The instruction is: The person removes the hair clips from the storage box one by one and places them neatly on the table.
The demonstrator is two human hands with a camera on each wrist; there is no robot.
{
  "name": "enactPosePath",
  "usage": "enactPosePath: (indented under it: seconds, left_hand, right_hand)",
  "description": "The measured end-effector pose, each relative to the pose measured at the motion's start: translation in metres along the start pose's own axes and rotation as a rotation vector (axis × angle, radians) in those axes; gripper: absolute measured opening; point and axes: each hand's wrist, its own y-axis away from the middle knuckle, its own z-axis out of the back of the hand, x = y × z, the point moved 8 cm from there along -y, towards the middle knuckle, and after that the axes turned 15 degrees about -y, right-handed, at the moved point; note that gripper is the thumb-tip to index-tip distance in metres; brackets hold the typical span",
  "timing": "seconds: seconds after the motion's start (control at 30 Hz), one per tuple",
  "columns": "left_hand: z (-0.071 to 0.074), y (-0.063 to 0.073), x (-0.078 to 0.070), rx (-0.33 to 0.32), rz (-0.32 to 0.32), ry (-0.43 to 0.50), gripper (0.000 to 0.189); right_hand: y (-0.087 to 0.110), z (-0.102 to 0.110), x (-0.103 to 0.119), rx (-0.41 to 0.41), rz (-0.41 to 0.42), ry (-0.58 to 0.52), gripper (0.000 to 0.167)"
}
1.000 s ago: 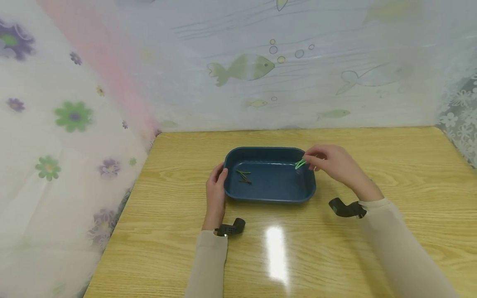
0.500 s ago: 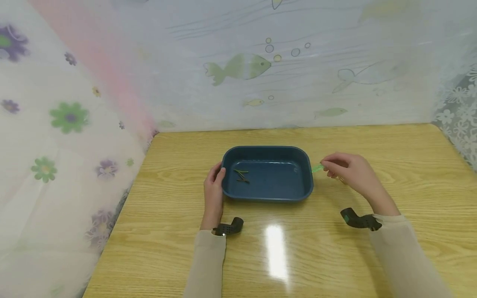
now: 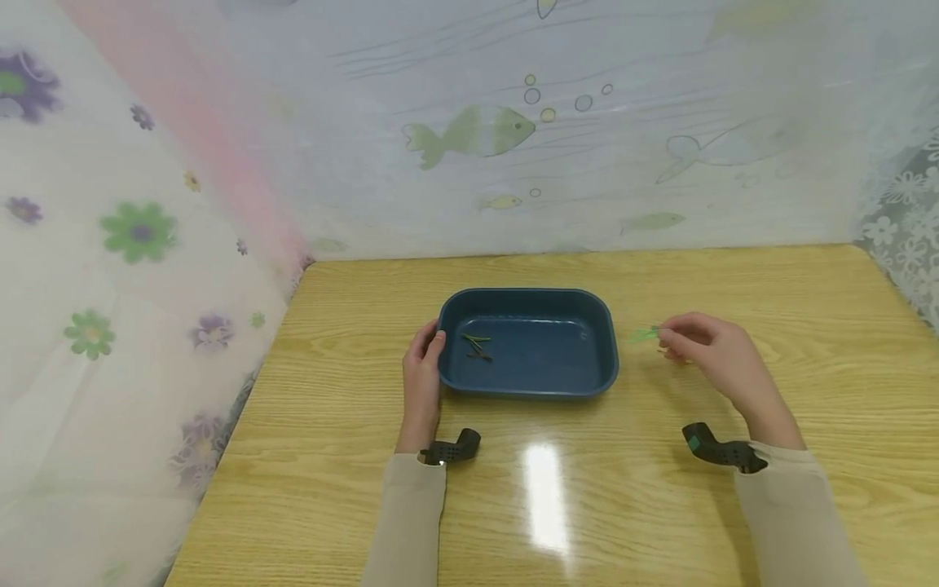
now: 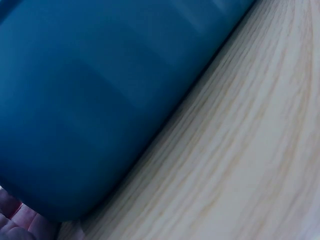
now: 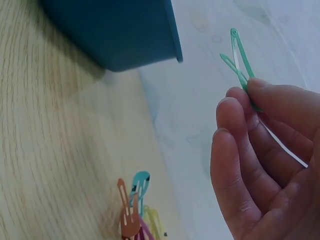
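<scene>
A deep blue rectangular pan (image 3: 531, 359) stands on the wooden table. My left hand (image 3: 421, 375) grips its left end, thumb on the rim and fingers against the outer wall. To the right of the pan, my right hand (image 3: 715, 350) pinches a green snap hair clip (image 5: 240, 62) between thumb and index finger. The clip's narrow tongue stands away from its frame. Inside the pan, at the left, lie an olive-green clip (image 3: 477, 338) and a brown clip (image 3: 480, 356). Below my right hand in its wrist view are several hair clips (image 5: 131, 225) in brown, teal, purple and yellow.
The wooden table (image 3: 352, 342) ends at the back against a hanging cloth (image 3: 587, 187) printed with fish. A flowered cloth (image 3: 147, 326) hangs along the left side. Each wrist carries a black camera mount, one near the pan's front left corner.
My right hand has moved from the pan's right rim outward to the right and a little nearer, still pinching the green clip. My left hand keeps its grip on the pan.
</scene>
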Motion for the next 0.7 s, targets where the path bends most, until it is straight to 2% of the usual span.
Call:
enactPosePath:
  seconds: [0.2,0.37,0.7]
  left_hand:
    - [0.0,0.0,0.0,-0.011,-0.005,-0.008,0.032]
    - [0.002,-0.001,0.001,-0.014,0.001,-0.007,0.033]
    - [0.002,-0.001,0.002,-0.016,0.008,0.006,0.034]
  right_hand:
    - [0.002,0.005,-0.007,-0.03,-0.017,-0.002,0.04]
    - [0.003,0.003,-0.01,-0.027,0.005,-0.009,0.04]
    - [0.002,0.004,-0.025,-0.007,-0.043,0.074,0.045]
